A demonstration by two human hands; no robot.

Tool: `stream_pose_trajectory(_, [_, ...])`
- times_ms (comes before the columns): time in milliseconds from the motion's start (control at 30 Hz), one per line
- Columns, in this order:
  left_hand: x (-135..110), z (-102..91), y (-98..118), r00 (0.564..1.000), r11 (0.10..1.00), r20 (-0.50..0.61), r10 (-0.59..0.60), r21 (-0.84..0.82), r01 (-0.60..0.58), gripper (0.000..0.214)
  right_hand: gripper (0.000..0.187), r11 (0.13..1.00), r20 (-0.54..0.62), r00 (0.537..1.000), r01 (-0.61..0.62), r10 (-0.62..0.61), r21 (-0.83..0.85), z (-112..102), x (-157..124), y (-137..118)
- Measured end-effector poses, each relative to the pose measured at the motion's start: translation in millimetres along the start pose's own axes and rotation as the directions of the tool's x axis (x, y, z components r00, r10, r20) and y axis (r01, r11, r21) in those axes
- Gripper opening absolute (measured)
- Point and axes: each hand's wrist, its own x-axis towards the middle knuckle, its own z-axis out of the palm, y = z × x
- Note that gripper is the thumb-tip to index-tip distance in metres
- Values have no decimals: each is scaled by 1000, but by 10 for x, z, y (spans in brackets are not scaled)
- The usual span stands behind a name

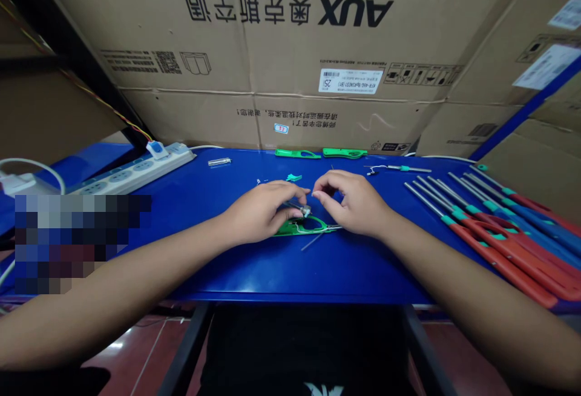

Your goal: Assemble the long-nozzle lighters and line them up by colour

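Note:
My left hand (263,209) is closed over a small metal lighter part (305,209) with a pale tip, most of it hidden by the fingers. My right hand (351,200) is pinched at thumb and forefinger close to the left fingertips; whatever it holds is too small to name. Below both hands lies an opened green lighter shell half (318,224) with a thin white wire and a metal rod end. A thin tube (312,242) rests just in front of it. Behind the hands is a small teal plastic piece (294,177).
Two green lighter shell pieces (297,154) lie along the carton (254,117). A silver cylinder (219,161) sits back left, near a power strip (136,169). Several red and blue long-necked lighters (503,238) cover the right side. A rod with a wire (403,168) lies behind my right hand.

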Motion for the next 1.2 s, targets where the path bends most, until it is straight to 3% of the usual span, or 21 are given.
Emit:
stream_pose_trajectory(167, [0,-26,76,986,991,-108,-128,-45,124,13,8,990,-90,996,2,11,144,5,-15,-52])
stream_pose_trajectory(300, [1,-16,108,980,984,-115,-163,-88,153,12,8,981,-68,998,22,-9,194,14,-18,-92])
stream_pose_trajectory(567, [-5,-5,84,983,993,-148,-111,-45,106,11,9,972,-20,1000,11,-7,235,21,-21,-96])
stream_pose_trajectory(900, [-59,62,76,982,987,-174,-67,136,91,18,9,980,-21,993,117,-115,162,34,-39,-93])
stream_pose_trajectory(1200, [-89,90,73,982,989,-175,-71,117,92,21,11,973,-12,993,119,-119,197,60,-43,-110])
